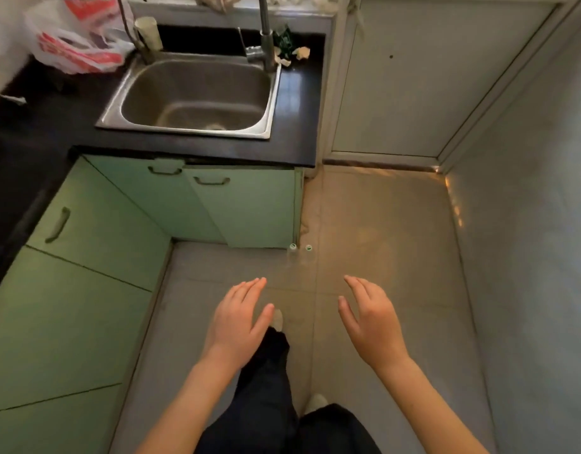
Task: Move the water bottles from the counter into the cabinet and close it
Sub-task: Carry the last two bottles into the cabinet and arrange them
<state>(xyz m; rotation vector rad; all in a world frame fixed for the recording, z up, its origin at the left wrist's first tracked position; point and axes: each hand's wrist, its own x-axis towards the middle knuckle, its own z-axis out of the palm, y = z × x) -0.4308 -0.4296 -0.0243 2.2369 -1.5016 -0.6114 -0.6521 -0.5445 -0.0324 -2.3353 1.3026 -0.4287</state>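
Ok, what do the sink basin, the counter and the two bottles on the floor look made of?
Sink basin: brushed stainless steel, grey with a dull sheen. Counter: black and glossy with reflections, perhaps polished stone or laminate. Two bottles: clear, almost see-through bodies with green-and-white caps, probably thin plastic.

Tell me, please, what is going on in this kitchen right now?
A person stands facing the green cabinets under the sink, with the left hand and right hand held out open and empty. Two clear water bottles with green-and-white caps stand on the floor by the cabinet corner, not on the counter. The cabinet doors look shut, and nothing is being held yet.
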